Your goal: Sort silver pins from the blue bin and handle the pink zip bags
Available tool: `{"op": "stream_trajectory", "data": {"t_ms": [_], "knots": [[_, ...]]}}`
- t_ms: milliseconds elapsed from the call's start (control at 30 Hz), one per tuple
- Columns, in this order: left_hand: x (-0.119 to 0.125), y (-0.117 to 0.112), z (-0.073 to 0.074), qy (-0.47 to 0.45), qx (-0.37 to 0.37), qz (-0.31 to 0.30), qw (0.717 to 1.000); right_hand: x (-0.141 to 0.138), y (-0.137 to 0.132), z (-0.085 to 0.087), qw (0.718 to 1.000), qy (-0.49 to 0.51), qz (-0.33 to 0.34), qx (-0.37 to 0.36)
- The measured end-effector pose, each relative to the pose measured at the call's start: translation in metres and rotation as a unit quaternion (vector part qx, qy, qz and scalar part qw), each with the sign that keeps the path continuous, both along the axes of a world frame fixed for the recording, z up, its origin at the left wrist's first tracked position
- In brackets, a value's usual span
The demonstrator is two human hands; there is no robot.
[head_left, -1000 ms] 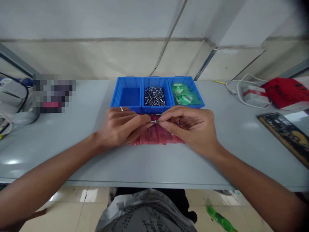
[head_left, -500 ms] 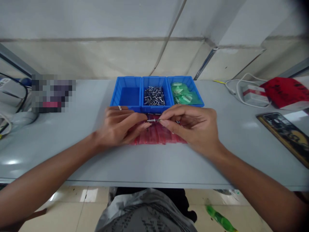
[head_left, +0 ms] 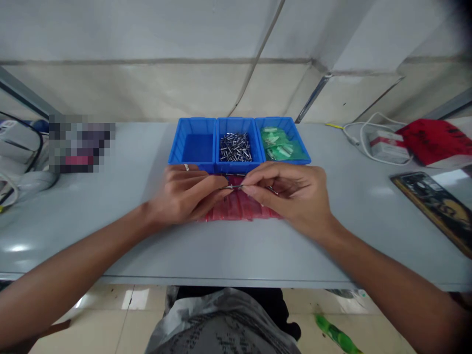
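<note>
Fingertips of my left hand [head_left: 188,194] and my right hand [head_left: 297,194] meet over the middle of the table. Between them lies a thin metal blind rivet [head_left: 236,187], held level, its small flange showing in the gap. The left thumb and forefinger pinch one end and the right thumb and forefinger the other. Below the hands are red plastic zip bags [head_left: 238,209] laid in a row, partly covered. Behind them, the middle blue bin [head_left: 217,147] holds many loose shiny metal pieces [head_left: 236,147] like rivets.
The right blue bin [head_left: 306,152] contains green plastic bags [head_left: 278,142]; the left blue bin [head_left: 195,145] shows its bare floor. A phone [head_left: 431,206], a red packet [head_left: 437,140], a small box [head_left: 389,145] and a white cable stand at right. Devices and cables are at left.
My left fingers have closed further over the rivet's left end, so less of it shows. Both hands have otherwise shifted only slightly.
</note>
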State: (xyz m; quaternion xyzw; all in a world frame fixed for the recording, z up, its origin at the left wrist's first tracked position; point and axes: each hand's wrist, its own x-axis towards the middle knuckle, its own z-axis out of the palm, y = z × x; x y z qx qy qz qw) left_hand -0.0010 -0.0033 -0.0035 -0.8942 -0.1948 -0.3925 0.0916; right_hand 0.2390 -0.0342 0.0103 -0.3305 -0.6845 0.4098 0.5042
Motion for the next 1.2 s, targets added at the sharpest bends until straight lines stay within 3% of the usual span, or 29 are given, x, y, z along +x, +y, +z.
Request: {"op": "stream_trajectory", "data": {"t_ms": [100, 267, 667, 833, 1200], "knots": [[-0.0006, -0.0004, 0.0006, 0.016, -0.008, -0.02, 1.0, -0.0002, 0.0, -0.0002, 1.0, -0.002, 0.001, -0.002], [-0.0018, -0.0001, -0.0003, -0.014, -0.005, 0.009, 1.0, -0.0004, -0.0005, 0.0004, 1.0, 0.006, -0.01, -0.005], [-0.001, 0.0014, 0.0013, -0.013, 0.002, -0.003, 1.0, 0.0009, -0.0026, 0.0003, 1.0, 0.015, -0.02, -0.001], [0.0001, 0.0012, 0.0007, -0.021, 0.01, 0.023, 0.999, 0.0005, -0.0024, 0.0011, 1.0, 0.02, -0.024, 0.002], [-0.0012, 0.0003, 0.0031, -0.022, -0.008, -0.011, 1.0, 0.0007, 0.0008, -0.0004, 0.999, 0.01, -0.043, 0.011]]}}
